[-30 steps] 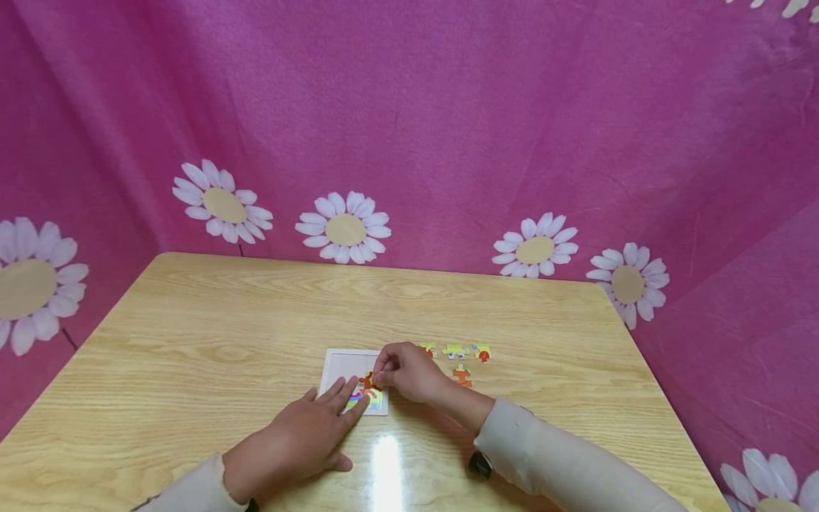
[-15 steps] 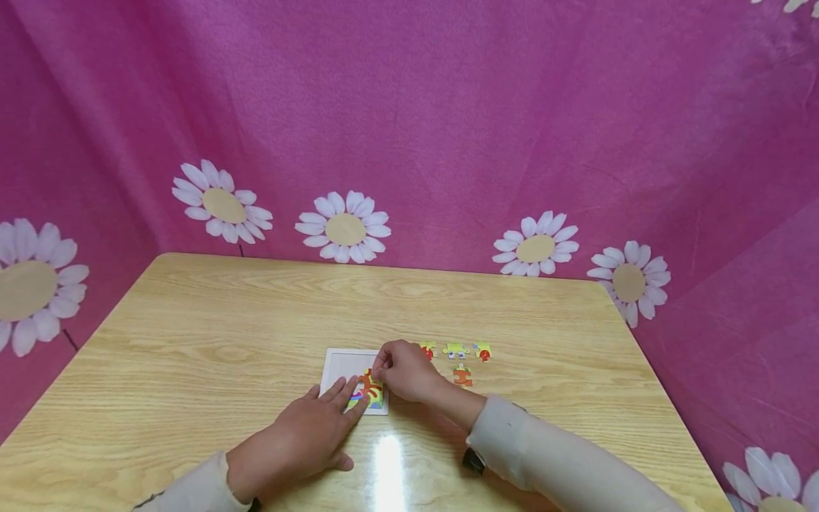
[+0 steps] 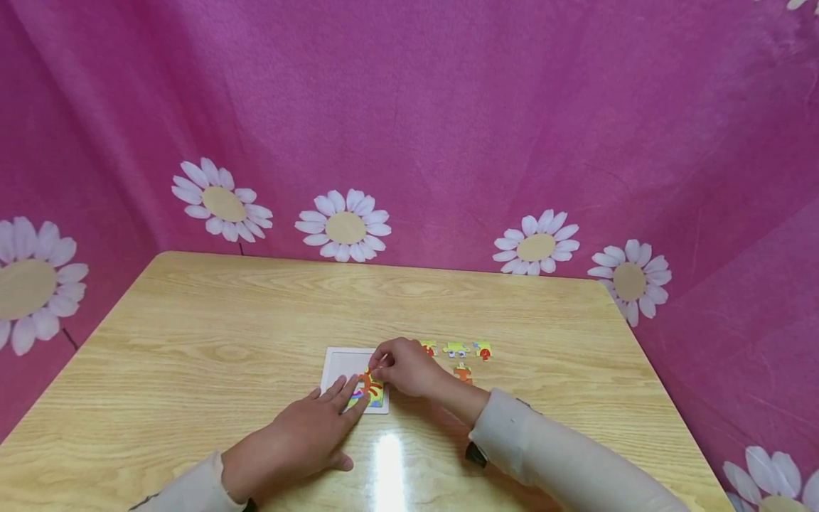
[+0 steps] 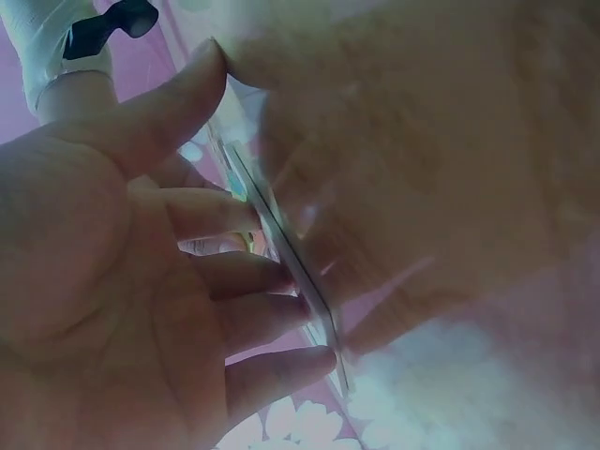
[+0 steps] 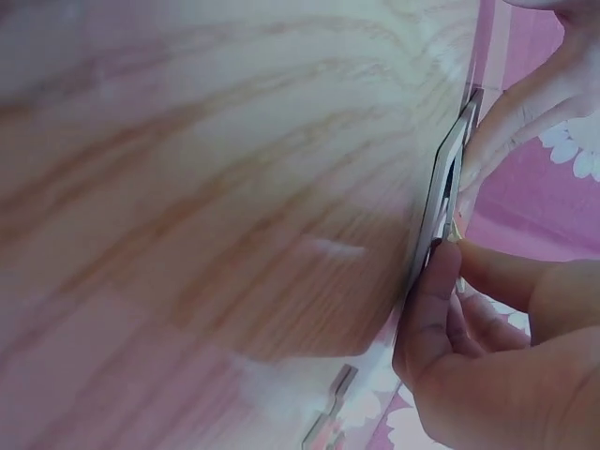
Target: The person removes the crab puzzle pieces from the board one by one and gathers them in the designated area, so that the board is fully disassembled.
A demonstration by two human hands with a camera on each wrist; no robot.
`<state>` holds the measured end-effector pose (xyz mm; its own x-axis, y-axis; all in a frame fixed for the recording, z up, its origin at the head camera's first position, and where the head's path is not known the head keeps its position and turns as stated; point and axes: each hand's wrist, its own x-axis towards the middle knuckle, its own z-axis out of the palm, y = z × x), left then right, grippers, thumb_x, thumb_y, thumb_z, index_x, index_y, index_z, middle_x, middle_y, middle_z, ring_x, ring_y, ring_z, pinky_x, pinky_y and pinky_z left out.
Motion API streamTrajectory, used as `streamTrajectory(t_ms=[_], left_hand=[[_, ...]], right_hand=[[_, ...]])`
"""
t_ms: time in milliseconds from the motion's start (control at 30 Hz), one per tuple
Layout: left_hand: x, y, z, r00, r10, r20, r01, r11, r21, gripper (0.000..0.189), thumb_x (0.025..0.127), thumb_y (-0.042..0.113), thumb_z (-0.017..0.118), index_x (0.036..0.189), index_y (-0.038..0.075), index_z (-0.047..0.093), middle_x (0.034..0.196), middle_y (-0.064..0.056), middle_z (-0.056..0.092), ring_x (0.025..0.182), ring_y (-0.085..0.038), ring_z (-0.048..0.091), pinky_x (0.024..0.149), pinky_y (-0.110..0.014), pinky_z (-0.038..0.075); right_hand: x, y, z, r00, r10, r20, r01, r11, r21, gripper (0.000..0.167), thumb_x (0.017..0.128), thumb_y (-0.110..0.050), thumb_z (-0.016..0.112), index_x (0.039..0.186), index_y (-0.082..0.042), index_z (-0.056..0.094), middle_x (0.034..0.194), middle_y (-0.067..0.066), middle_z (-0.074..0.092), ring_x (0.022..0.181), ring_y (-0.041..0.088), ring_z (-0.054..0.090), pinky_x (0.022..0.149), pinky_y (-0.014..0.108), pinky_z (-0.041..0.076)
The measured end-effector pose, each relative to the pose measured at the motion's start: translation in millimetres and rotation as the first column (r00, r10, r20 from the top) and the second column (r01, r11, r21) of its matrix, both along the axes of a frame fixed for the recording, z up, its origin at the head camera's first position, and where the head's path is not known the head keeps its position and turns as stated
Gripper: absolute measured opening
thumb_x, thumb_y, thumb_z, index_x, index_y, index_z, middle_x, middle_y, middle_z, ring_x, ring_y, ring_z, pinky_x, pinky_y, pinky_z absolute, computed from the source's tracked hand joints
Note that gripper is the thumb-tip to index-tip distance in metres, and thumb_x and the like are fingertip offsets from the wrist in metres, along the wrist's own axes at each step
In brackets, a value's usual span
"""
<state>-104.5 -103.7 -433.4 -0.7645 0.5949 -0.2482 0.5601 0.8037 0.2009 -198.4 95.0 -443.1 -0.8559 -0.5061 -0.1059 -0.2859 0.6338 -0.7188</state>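
A white square puzzle tray [image 3: 338,361] lies on the table, with bright yellow, orange and blue jigsaw pieces [image 3: 374,391] fitted in its near right corner. My left hand [image 3: 307,435] rests flat over the tray's near side, straight fingers spread onto the tray and pieces. In the left wrist view, the fingertips meet the tray's edge [image 4: 292,251]. My right hand [image 3: 408,367] pinches a small puzzle piece at the tray's right side, just above the fitted ones. The right wrist view shows its yellowish edge [image 5: 457,232] between thumb and index finger; most of it is hidden.
Several loose puzzle pieces lie right of the tray: a yellow one [image 3: 456,349], one with a red round shape [image 3: 483,350], an orange one [image 3: 463,373] and one partly behind my right hand [image 3: 429,348]. A pink daisy curtain [image 3: 435,142] surrounds the wooden table [image 3: 256,320].
My right hand has lowered the tilted puzzle piece toward the fitted ones and shifted slightly left along the tray. More of the orange and red picture shows. The left hand stays in place.
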Motion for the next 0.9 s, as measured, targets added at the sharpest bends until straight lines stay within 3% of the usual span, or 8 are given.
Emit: streamTrajectory(t_ms=[333,667,900], left_hand=[[-0.5,2.1,-0.3,1.0,-0.011,0.011,0.012,1.0,-0.019,0.087,0.085,0.05,0.079,0.158,0.016,0.044,0.167,-0.021,0.026,0.153,-0.038,0.03,0.114,-0.058,0.04],[0.7,4.2,0.3,1.0,-0.007,0.017,0.007,1.0,-0.026,0.086,0.086,0.048,0.079,0.158,0.015,0.044,0.167,-0.023,0.026,0.153,-0.039,0.029,0.114,-0.058,0.039],[1.4,4.8,0.0,1.0,-0.004,0.01,0.004,0.999,-0.032,0.086,0.087,0.047,0.078,0.158,0.014,0.044,0.166,-0.024,0.027,0.153,-0.039,0.03,0.114,-0.057,0.039]], right_hand=[[1.0,-0.6,0.4,1.0,0.011,-0.006,-0.01,0.999,0.053,0.003,0.092,-0.008,0.077,0.092,-0.011,0.077,0.071,-0.006,0.065,0.066,0.006,0.054,0.062,0.021,0.043],[4.9,-0.5,1.2,1.0,0.027,-0.014,-0.026,0.999,0.038,0.012,0.092,-0.008,0.078,0.084,-0.014,0.071,0.069,-0.006,0.065,0.064,0.005,0.053,0.061,0.022,0.04],[9.4,1.5,-1.8,0.997,0.023,-0.073,-0.021,0.999,0.03,0.016,0.092,-0.008,0.076,0.081,-0.015,0.069,0.072,-0.01,0.062,0.068,0.006,0.051,0.065,0.024,0.041]])
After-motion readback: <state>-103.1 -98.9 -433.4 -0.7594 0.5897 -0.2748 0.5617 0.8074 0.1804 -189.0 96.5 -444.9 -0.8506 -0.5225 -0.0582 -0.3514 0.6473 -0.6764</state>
